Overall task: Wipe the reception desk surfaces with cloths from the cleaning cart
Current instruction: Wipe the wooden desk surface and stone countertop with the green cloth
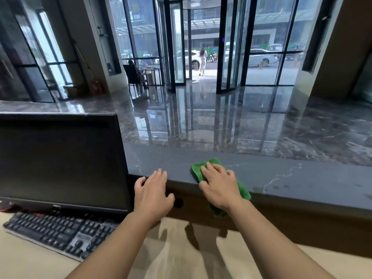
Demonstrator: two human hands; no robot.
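Head view: pressing a fuzzy green cloth [197, 171] flat onto the smooth, grey, white-veined stone surface [281, 178] with the right grip [220, 184], fingers straight and spread; resting the left grip [154, 190], fingers loose and holding nothing, on the front edge beside a flat black monitor [60, 162] and keyboard [56, 232].

Person's arms as seen from the head camera. Left grip [154, 195] and right grip [219, 186] are bare hands. Left forearm [112, 242] and right forearm [267, 236] are likewise uncovered, bare down to the lower frame edge.
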